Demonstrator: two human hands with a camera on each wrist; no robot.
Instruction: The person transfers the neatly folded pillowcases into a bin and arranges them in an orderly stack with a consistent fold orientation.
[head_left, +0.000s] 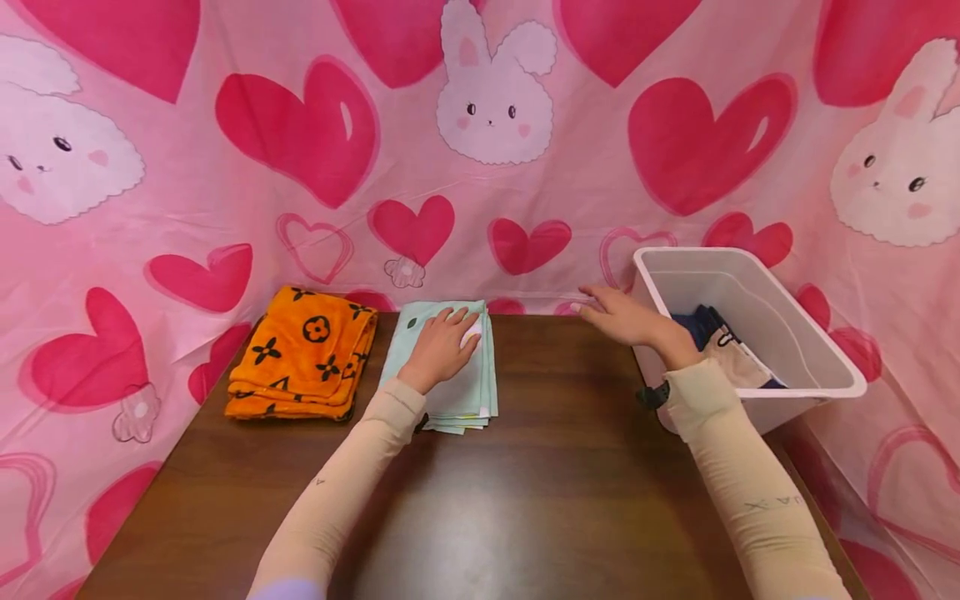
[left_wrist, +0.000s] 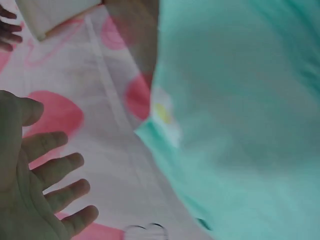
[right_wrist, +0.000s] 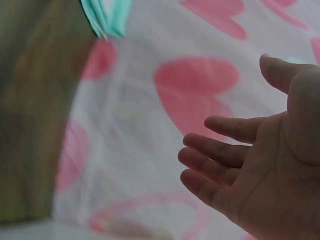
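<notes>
A folded mint-green cloth (head_left: 450, 387) with several layers lies at the back middle of the table. Above its far part is my left hand (head_left: 441, 346), fingers extended; the left wrist view shows the palm with spread fingers beside the cloth (left_wrist: 230, 100), apart from it. My right hand (head_left: 626, 318) hovers left of the white bin (head_left: 795, 390), fingers nearly straight and holding nothing, as the right wrist view confirms. Inside the bin lies a dark blue and beige garment (head_left: 731, 350). Left of the mint cloth sits a folded orange blanket (head_left: 300, 354) with black motifs.
The brown wooden table (head_left: 525, 500) stretches toward me. Pink sheeting (head_left: 480, 192) printed with hearts and rabbits hangs behind it and at both sides. The bin stands at the table's back right, its rim higher than the folded cloths.
</notes>
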